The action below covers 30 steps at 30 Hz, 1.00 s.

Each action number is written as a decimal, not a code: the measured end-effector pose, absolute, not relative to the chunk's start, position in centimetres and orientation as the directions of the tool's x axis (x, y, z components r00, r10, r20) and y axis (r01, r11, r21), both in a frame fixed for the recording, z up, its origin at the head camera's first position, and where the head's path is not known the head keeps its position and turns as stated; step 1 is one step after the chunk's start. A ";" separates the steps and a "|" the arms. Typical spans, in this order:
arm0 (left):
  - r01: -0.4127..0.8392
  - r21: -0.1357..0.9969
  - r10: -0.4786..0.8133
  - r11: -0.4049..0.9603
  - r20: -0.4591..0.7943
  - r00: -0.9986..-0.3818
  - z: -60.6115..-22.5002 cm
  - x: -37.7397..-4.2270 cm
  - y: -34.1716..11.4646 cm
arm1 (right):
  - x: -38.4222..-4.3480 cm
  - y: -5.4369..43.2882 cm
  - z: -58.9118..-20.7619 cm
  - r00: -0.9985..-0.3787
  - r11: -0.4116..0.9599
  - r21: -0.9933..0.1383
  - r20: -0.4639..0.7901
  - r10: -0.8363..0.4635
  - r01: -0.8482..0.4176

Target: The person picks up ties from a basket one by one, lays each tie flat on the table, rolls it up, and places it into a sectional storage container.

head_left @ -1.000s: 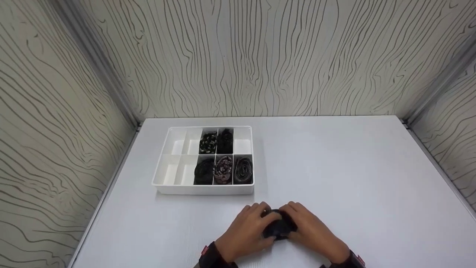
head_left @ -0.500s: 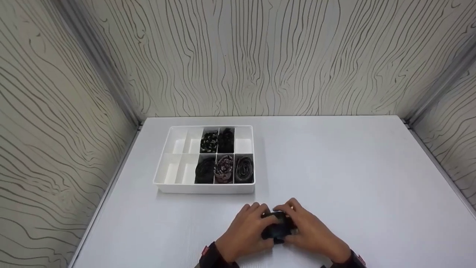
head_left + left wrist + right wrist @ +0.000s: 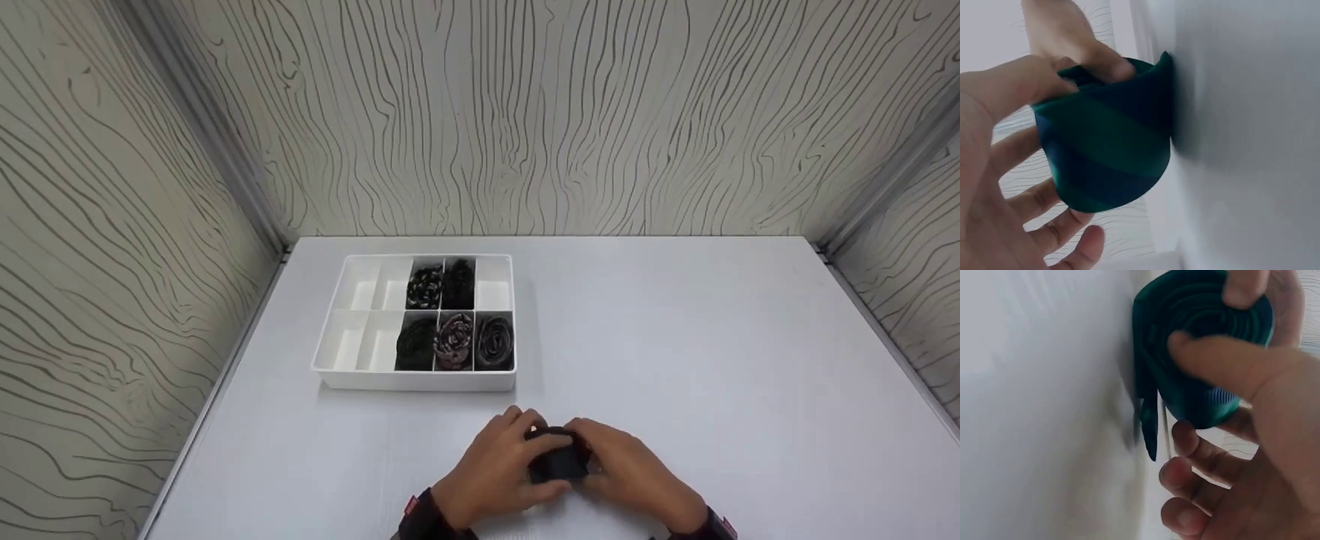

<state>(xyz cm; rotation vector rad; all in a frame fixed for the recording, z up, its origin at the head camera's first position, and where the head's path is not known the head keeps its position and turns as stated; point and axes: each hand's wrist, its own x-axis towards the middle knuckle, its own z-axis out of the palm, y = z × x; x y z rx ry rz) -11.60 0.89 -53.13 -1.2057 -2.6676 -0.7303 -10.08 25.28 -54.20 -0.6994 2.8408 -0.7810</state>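
A rolled necktie stands on edge on the white table near its front, between both hands. Green and navy diagonal stripes show on the necktie in the left wrist view. In the right wrist view, the coil of the necktie faces the camera, and a short loose tail points away from the roll along the table. My left hand holds the roll from the left, thumb on its near edge and fingers beyond it. Opposite, my right hand pinches it between thumb and index finger, the other fingers bent below.
A white divided tray sits behind and left of the hands. Several dark rolled neckties, among them a patterned reddish one, fill some of its compartments. Wood-grain panels wall the table at the back and sides.
Both hands stay at the same place around the necktie, which has turned slightly between them. The right fingers lifted half a second ago and are now lower on the roll.
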 end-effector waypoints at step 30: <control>0.164 0.942 0.440 0.294 0.019 -0.898 -54.7 -12.6 0.6 | -10.7 24.4 -54.0 -0.805 0.572 -0.577 0.315 -0.503 -0.583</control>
